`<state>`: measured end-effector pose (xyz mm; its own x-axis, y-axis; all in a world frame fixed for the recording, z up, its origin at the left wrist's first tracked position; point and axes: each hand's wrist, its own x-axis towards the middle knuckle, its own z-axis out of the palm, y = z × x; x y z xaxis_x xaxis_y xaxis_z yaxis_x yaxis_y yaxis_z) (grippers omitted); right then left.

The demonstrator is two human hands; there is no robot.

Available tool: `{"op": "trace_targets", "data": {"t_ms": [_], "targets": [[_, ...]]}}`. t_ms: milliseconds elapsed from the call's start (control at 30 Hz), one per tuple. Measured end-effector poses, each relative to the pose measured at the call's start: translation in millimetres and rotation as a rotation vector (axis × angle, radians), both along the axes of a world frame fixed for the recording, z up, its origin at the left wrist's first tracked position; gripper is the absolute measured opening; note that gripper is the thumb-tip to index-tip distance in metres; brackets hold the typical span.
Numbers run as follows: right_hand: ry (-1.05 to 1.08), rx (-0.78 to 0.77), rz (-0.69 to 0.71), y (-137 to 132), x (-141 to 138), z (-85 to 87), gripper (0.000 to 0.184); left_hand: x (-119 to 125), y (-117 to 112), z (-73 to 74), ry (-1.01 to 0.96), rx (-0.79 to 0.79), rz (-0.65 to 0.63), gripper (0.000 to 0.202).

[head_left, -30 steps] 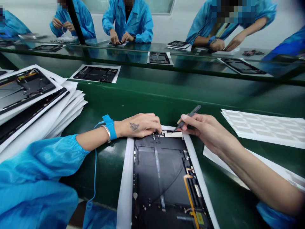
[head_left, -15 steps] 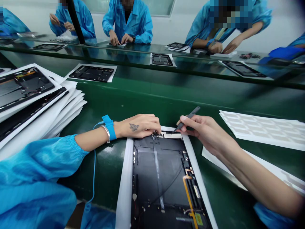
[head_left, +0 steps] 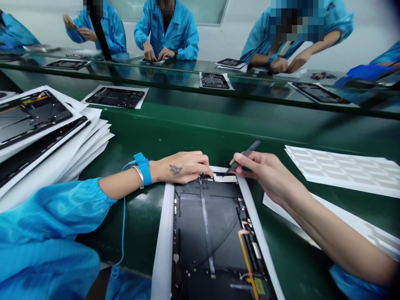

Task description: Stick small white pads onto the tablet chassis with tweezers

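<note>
Head camera showed your right hand (head_left: 265, 173) pinching black tweezers (head_left: 245, 155) in a narrow grip between thumb and fingers, their tips at the left end of a white label strip (head_left: 225, 178). That strip lay on the top edge of a dark tablet back panel (head_left: 206, 233), which sat on a white paper sheet (head_left: 164, 246) on the green workbench (head_left: 200, 125), directly in front of you. Your left hand (head_left: 181, 167) lay curled over the same edge, fingertips down beside the strip; you could not tell whether they held anything. A blue wrist strap (head_left: 143, 168) circled your left wrist. More panels on paper (head_left: 37, 121) lay stacked to your left, a sheet of white pads (head_left: 343, 168) lay to your right, and co-workers (head_left: 165, 33) sat across the bench.
</note>
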<state>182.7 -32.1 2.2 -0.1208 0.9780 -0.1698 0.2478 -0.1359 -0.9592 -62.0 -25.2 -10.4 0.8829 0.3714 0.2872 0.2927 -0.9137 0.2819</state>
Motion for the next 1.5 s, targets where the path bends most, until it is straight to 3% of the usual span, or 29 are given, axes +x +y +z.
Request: {"op": "trace_targets", "data": {"t_ms": [233,400,633,1033,1333,1400,1500], "targets": [[-0.093,0.115,-0.01,-3.5,-0.1,-7.2,0.052,0.4,-1.4,2.3,0.012,-0.002,0.001,0.033],[-0.063,0.288,-0.089,-16.4,0.6,-11.6,0.044,0.1,-2.2,1.8,0.037,0.046,0.011,0.031],[-0.252,0.467,0.056,-35.3,-11.3,-0.8,0.037,-0.2,-2.3,-0.1,-0.003,0.088,0.003,0.029],[-0.294,0.705,0.214,-39.0,-11.6,-6.4,0.029,-0.2,-3.6,0.5,0.033,0.082,0.016,0.029],[-0.287,0.678,0.228,-39.6,-11.5,-3.5,0.028,1.4,-4.0,0.6,0.089,0.16,0.033,0.027],[-0.277,0.595,0.19,-40.9,-4.6,-2.8,0.03,2.1,-4.0,-0.6,0.089,0.181,0.026,0.026],[-0.198,0.4,0.005,-40.8,11.5,-6.8,0.034,2.4,-4.3,-1.3,0.079,0.197,-0.003,0.026]]}}
